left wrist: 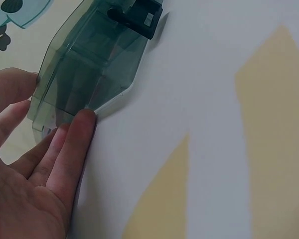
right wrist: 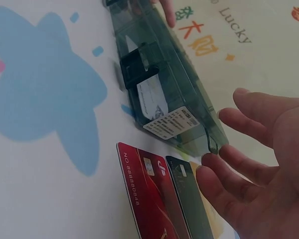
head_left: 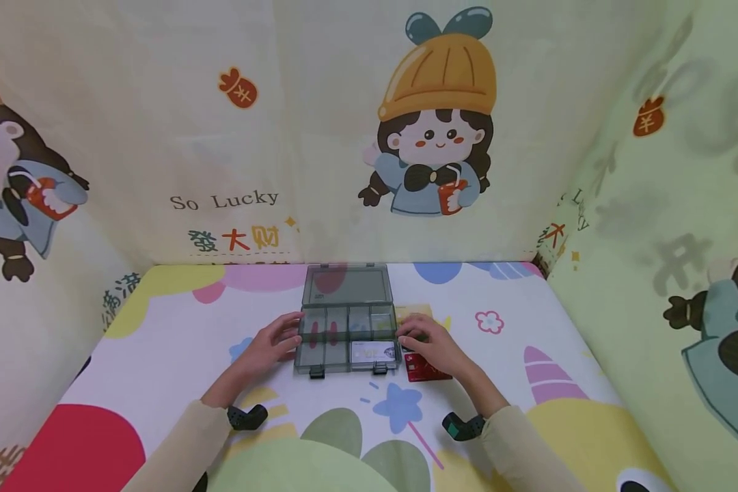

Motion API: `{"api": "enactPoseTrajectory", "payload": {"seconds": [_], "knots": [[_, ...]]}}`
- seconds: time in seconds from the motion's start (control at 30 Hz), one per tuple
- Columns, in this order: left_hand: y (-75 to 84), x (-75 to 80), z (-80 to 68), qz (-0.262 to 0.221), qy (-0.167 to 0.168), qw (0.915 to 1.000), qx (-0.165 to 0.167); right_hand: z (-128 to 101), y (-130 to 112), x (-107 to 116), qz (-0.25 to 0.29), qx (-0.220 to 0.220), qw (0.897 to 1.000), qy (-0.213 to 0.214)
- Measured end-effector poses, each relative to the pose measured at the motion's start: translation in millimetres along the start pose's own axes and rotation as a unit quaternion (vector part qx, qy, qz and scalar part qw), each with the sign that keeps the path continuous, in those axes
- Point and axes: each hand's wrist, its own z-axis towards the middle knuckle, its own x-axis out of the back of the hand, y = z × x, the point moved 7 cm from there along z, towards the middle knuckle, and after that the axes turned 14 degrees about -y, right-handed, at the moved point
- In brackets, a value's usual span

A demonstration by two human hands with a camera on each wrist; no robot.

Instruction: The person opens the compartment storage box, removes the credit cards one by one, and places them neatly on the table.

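A clear grey-green compartment box (head_left: pixel 337 355) lies with its lid (head_left: pixel 348 285) raised backward. A pale card marked VIP (head_left: pixel 372 352) lies in its front right compartment. My left hand (head_left: pixel 269 345) is at the box's left side, its fingers (left wrist: pixel 72 149) touching the wall. At the opposite side is my right hand (head_left: pixel 429 339), fingers loosely bent and fingertips close to the box's corner; whether they touch it I cannot tell. A red bank card (head_left: pixel 427 367) lies beside the box, under that hand. A dark green card (right wrist: pixel 189 191) lies alongside it.
Behind the right hand lies a gold card (head_left: pixel 413 313), partly hidden. The tabletop cloth (head_left: pixel 178 355) has colourful printed shapes. Printed curtains stand behind the box and on both sides. A white label (right wrist: pixel 172 123) is stuck to the box's right wall.
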Motion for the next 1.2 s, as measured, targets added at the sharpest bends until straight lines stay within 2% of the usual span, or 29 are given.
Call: {"api": "enactPoseTrajectory", "payload": {"seconds": [0.27,0.6,1.2], "knots": [[-3.0,-0.8,0.2,-0.002,-0.002,1.0,-0.004,1,-3,-3,-0.01,0.006,1.0,0.004],[-4.4,-0.2,-1.3,0.0,0.003,1.0,0.002,6,-5,-8,-0.024,-0.019,1.0,0.007],[-5.0,-1.6,-1.5,-0.013,0.004,0.9999,0.0,11,-8,-19,-0.037,-0.059,0.997,-0.028]]}}
